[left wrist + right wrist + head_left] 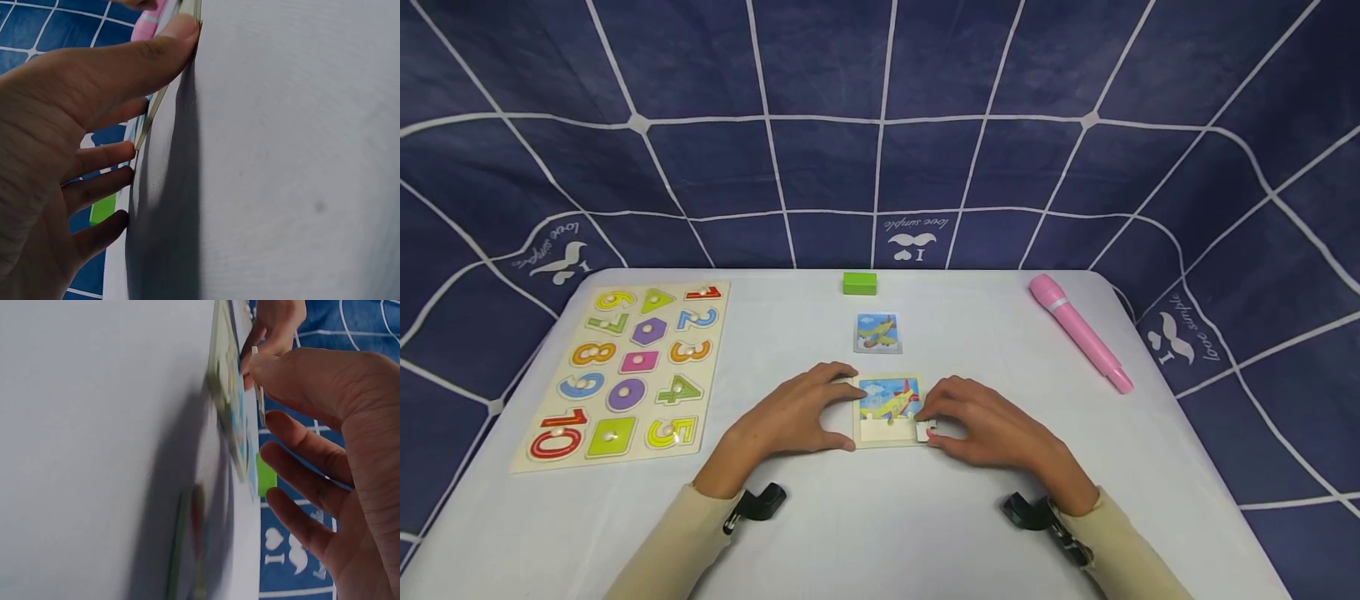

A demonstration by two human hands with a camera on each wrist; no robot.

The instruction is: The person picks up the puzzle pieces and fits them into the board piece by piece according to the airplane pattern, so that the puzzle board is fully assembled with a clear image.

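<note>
A small wooden jigsaw puzzle [888,396] with a yellow airplane on blue sky lies flat between both hands, its near strip showing bare wood. At its left edge, my left hand [801,410] rests with fingers spread. The index fingertip touches the picture, and the thumb [178,28] lies at the near corner. My right hand [988,423] pinches a small pale puzzle piece [925,430] with a red mark between thumb and index finger. That piece [260,394] appears edge-on in the right wrist view, over the puzzle's near right corner.
Behind the puzzle lies a small airplane picture card [877,333], with a green block [860,283] farther back. A number and shape peg board [617,375] occupies the left side of the white table [880,533]. On the right lies a pink microphone-shaped object [1082,337].
</note>
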